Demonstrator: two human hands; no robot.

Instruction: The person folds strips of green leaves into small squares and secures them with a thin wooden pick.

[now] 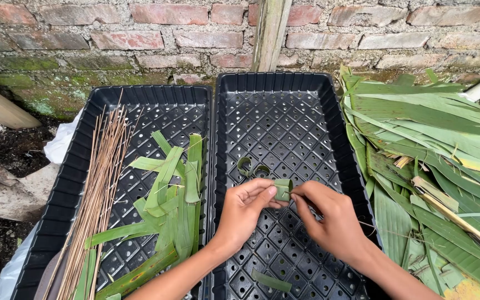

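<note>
My left hand (243, 210) and my right hand (329, 219) meet over the right black perforated tray (284, 94). Between the fingertips of both hands is a small rolled strip of green leaf (283, 189). My left thumb and fingers pinch its left side; my right fingers touch its right edge. A curled green leaf ring (251, 166) lies on the tray floor just beyond the hands. A loose leaf strip (271, 281) lies near the tray's front.
The left black tray (156, 100) holds cut green leaf strips (176, 194) and a bundle of thin brown sticks (98, 189). A heap of large green leaves (434, 161) lies to the right. A brick wall (140, 33) and a wooden post (270, 33) stand behind.
</note>
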